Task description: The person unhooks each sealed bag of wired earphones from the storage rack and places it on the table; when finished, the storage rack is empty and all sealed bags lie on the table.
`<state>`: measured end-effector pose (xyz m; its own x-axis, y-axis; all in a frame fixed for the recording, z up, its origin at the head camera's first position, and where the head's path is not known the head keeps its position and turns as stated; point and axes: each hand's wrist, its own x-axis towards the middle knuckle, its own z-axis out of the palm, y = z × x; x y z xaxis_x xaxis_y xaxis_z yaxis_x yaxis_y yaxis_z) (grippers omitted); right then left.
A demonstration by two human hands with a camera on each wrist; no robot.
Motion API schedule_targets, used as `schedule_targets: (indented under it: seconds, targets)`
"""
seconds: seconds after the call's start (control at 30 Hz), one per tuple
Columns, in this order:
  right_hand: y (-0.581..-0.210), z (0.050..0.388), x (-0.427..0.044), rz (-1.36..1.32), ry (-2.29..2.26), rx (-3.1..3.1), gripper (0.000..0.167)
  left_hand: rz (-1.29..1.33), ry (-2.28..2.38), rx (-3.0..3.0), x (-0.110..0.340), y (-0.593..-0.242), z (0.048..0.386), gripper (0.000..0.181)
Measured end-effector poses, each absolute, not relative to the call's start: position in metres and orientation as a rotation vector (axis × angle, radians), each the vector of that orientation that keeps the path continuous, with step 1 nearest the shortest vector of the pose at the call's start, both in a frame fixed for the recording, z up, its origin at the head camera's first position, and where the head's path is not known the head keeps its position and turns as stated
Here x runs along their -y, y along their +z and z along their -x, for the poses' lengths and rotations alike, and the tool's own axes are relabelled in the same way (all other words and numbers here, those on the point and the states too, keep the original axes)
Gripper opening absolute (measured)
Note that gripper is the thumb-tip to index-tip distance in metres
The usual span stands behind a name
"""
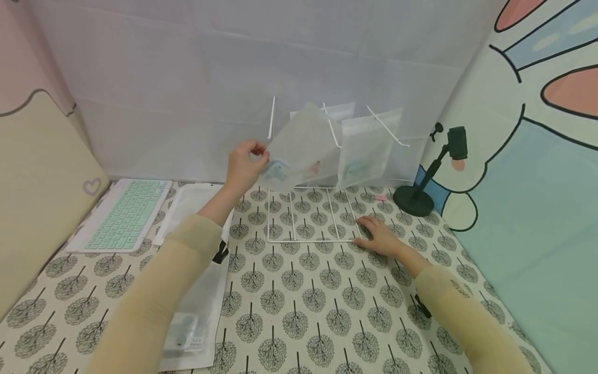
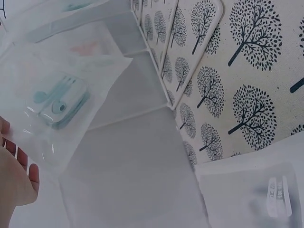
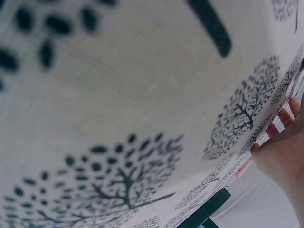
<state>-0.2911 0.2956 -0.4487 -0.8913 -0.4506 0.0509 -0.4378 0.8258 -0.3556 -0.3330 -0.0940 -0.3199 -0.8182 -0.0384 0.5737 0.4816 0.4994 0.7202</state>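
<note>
My left hand [image 1: 246,165] pinches the edge of a translucent frosted bag [image 1: 303,137], which hangs tilted by the prongs of a white wire rack [image 1: 310,241]. In the left wrist view, what look like wired earphones in a clear case [image 2: 61,102] show through the plastic of a bag beside my fingers. Another frosted bag [image 1: 371,145] hangs from the rack's right prong, and one more is partly hidden behind. My right hand [image 1: 380,239], fingers loosely spread, rests by the right corner of the rack's base; whether it touches the wire is unclear.
A mint-green keyboard [image 1: 123,215] lies at the left. Beside it, partly under my left arm, are more frosted bags [image 1: 201,306]. A black stand [image 1: 416,200] is at the back right, with a small pink piece [image 1: 380,198] near it. A pale curtain [image 1: 233,78] closes the back.
</note>
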Motion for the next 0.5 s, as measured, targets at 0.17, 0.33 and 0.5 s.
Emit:
schedule_targets:
  seconds: [0.17, 0.33, 0.5]
  targets:
    - [-0.448, 0.293, -0.295, 0.723, -0.565, -2.964, 0.067, 0.391, -1.251, 2.201, 0.097, -0.313, 0.328, 0.012]
    - [-0.449, 0.294, -0.296, 0.721, -0.57, -2.965, 0.067, 0.416, -1.204, 2.185, 0.1, -0.309, 0.323, 0.011]
    - [-0.45, 0.295, -0.297, 0.72, -0.58, -2.965, 0.067, 0.435, -1.202, 2.202, 0.103, -0.302, 0.317, 0.011]
